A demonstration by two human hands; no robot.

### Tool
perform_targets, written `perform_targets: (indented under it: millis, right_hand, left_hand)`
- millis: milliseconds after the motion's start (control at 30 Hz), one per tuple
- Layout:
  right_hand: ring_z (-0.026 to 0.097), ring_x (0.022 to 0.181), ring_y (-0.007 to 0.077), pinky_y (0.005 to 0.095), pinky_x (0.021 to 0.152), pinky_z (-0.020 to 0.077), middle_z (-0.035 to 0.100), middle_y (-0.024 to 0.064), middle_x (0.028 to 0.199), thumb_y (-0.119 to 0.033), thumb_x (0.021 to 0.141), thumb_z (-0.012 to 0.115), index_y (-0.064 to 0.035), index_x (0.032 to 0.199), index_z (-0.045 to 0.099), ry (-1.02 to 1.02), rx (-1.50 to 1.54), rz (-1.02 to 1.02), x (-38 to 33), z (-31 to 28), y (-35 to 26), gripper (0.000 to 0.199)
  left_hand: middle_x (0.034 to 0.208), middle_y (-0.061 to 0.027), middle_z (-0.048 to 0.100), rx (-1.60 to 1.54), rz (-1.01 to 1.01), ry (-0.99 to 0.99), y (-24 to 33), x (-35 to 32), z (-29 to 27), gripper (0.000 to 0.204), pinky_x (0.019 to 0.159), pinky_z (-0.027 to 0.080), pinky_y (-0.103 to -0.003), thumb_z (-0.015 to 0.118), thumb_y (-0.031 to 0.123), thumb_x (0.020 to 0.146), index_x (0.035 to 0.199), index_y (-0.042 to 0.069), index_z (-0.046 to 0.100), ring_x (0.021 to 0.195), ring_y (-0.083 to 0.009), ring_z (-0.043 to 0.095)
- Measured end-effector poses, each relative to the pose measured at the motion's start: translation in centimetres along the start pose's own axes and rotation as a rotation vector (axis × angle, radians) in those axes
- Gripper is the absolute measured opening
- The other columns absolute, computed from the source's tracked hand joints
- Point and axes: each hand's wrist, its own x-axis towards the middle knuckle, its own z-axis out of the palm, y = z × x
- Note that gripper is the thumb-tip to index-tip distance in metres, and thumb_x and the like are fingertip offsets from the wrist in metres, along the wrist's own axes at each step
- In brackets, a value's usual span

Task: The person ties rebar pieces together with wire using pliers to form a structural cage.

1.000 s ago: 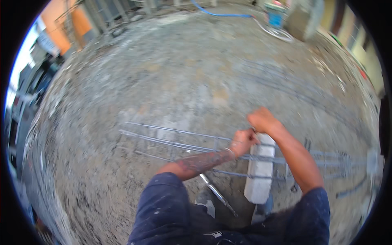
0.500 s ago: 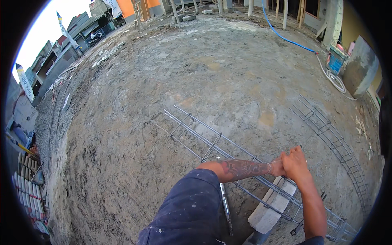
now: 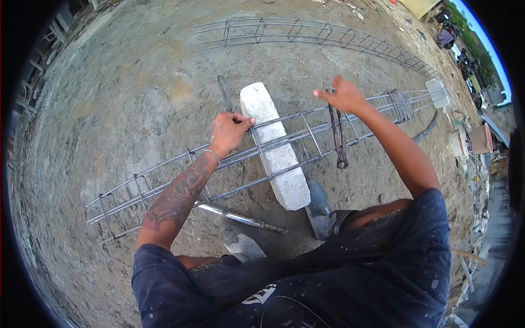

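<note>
A long rebar cage of thin steel bars and square wire stirrups runs across in front of me. It rests on a whitish concrete block. My left hand is closed, thumb and forefinger pinching the cage where a stirrup meets the top bar, by the block. My right hand is raised over the cage's right part, fingers apart and slightly blurred. Just below it, dark steel pincers lie across the bars; I see no grip on them.
Beyond lies a second rebar cage. A flat dark bar stands near the block's far end. A shiny metal tube lies by my boots. Coiled wire wraps the cage's right end; a bucket stands farther right.
My hands were together at the cage beside the block; now they are apart, the right one lifted away to the right. The view has turned right and down, showing the pincers and my boots.
</note>
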Motion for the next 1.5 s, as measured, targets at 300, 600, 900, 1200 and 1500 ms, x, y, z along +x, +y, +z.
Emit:
perform_targets:
  millis: [300, 600, 900, 1200, 1500]
  right_hand:
    - [0.057, 0.094, 0.0422, 0.0484, 0.080, 0.0458, 0.056, 0.0312, 0.098, -0.044, 0.074, 0.063, 0.0047, 0.104, 0.042, -0.035, -0.087, -0.008, -4.0, 5.4, 2.7, 0.061]
    - [0.061, 0.059, 0.0315, 0.0402, 0.052, 0.0467, 0.060, 0.0200, 0.066, -0.018, 0.080, 0.052, 0.0026, 0.093, 0.046, 0.350, 0.348, -0.162, -2.8, -1.3, 0.3, 0.026]
    - [0.061, 0.058, 0.0153, 0.0236, 0.037, 0.0294, 0.055, 0.0071, 0.069, -0.009, 0.086, 0.042, -0.0052, 0.087, 0.046, 0.608, 1.312, -0.263, -0.8, -2.5, -11.7, 0.005]
    - [0.061, 0.084, 0.0321, 0.0371, 0.052, 0.0571, 0.043, 0.0177, 0.107, -0.006, 0.089, 0.035, -0.0028, 0.098, 0.030, 0.645, 1.673, -0.123, -0.4, 1.7, -14.5, 0.011]
    - [0.049, 0.106, 0.0357, 0.0418, 0.061, 0.0590, 0.037, 0.0184, 0.112, -0.010, 0.091, 0.035, 0.0009, 0.098, 0.031, 0.609, 1.675, -0.164, -2.0, 1.7, -15.9, 0.013]
  left_hand:
    - [0.096, -0.0066, 0.061, -0.149, -0.012, -0.533, -1.1, 1.8, -4.1, 0.028, 0.080, 0.044, -0.024, 0.058, 0.010, 0.078, 0.104, -0.003, 0.058, 0.090, -0.0111, 0.056]
    - [0.099, -0.0108, 0.061, -0.023, 0.102, -0.556, -1.4, 1.1, -5.2, 0.028, 0.084, 0.044, -0.025, 0.054, 0.006, 0.079, 0.104, -0.006, 0.057, 0.093, -0.0157, 0.058]
    - [0.102, -0.0090, 0.061, -0.139, -0.029, -0.594, -2.0, 4.1, -5.5, 0.031, 0.081, 0.045, -0.028, 0.038, 0.009, 0.085, 0.109, -0.003, 0.054, 0.095, -0.0150, 0.057]
    - [0.119, -0.0143, 0.052, -1.085, -0.114, -0.490, -2.0, 5.5, -4.3, 0.083, 0.087, 0.042, -0.033, 0.015, 0.067, 0.084, 0.122, 0.000, 0.045, 0.107, -0.0226, 0.052]
    - [0.120, -0.0139, 0.052, -1.225, -0.012, -0.713, 0.3, 4.6, -2.7, 0.105, 0.089, 0.040, -0.033, 0.008, 0.082, 0.071, 0.124, -0.001, 0.046, 0.107, -0.0220, 0.051]
